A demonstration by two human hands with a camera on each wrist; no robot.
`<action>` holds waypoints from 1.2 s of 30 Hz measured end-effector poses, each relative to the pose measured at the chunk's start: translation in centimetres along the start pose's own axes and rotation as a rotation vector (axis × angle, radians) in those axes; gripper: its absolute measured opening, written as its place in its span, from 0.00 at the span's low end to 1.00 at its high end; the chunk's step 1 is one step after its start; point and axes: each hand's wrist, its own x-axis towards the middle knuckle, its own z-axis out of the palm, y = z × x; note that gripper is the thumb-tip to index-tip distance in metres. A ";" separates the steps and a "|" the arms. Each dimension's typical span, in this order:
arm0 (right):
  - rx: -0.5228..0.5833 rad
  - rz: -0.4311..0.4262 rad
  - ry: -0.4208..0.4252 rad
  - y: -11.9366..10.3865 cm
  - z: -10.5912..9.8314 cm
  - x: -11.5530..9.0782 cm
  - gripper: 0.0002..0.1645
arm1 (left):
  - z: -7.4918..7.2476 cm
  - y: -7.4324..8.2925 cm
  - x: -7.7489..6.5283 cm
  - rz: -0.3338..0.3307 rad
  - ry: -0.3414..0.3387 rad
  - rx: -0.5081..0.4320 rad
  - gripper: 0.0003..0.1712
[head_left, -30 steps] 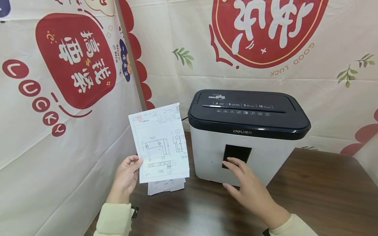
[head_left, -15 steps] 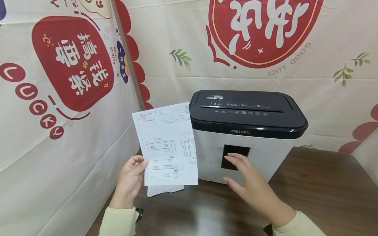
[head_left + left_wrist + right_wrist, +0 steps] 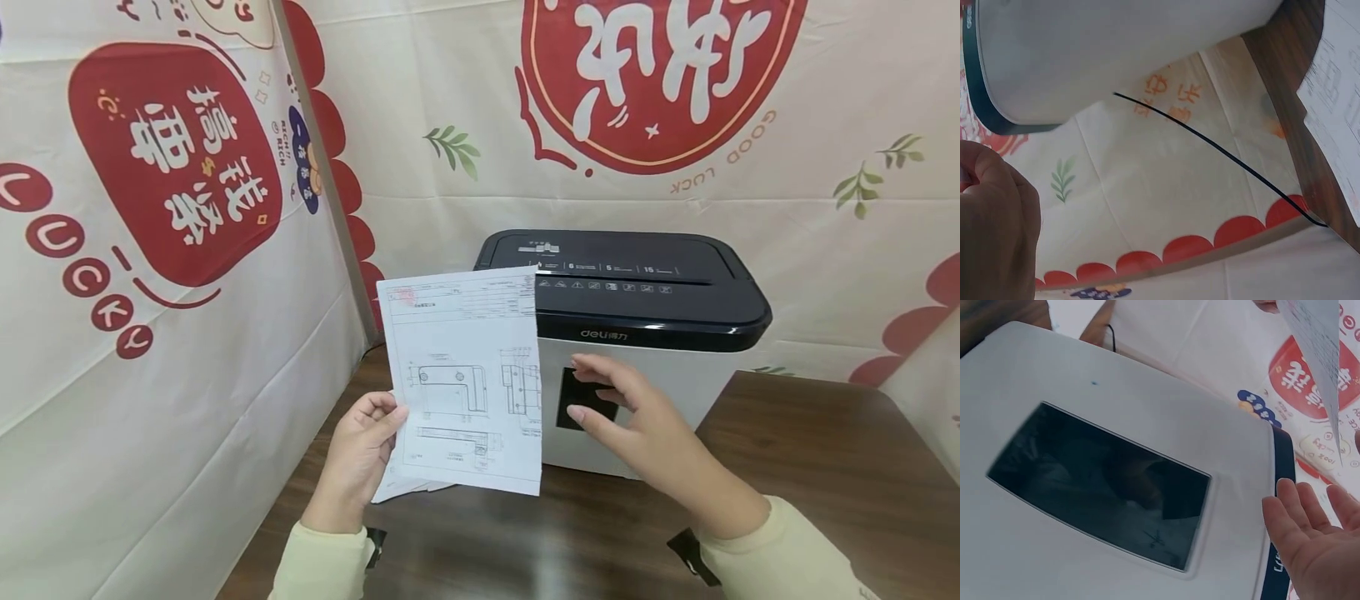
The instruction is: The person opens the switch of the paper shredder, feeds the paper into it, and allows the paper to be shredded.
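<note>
My left hand (image 3: 362, 458) pinches the left edge of a printed sheet of paper (image 3: 465, 333) between thumb and fingers. The sheet stands upright, shows technical line drawings and a red stamp, and covers the left part of a paper shredder (image 3: 675, 283). That shredder has a dark lid with a long slot and a light body with a dark window (image 3: 1104, 487). Near the window, my right hand (image 3: 645, 425) is held with fingers loosely bent and thumb apart, holding nothing. In the right wrist view the sheet's edge hangs just above the right hand's fingers.
More printed sheets (image 3: 1335, 94) lie on the brown wooden table (image 3: 810, 467), partly behind the held sheet. A black cord (image 3: 1222, 150) runs from behind the shredder. Printed cloth (image 3: 420, 225) hangs at the back and left.
My left hand has carried the sheet to the right, so it now overlaps the shredder's front. The right hand has risen slightly, with its fingers still apart from the sheet.
</note>
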 end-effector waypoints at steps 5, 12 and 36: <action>0.077 0.032 -0.010 -0.5 -0.8 0.7 0.30 | 1.2 -0.2 0.0 -0.004 -0.034 0.005 0.10; 0.145 0.074 -0.019 -0.9 -2.4 1.3 0.27 | 3.1 -0.5 0.1 -0.005 -0.083 0.015 0.09; 0.082 0.322 0.026 -1.8 -8.2 2.4 0.19 | 8.8 1.9 1.6 0.027 -0.231 0.152 0.08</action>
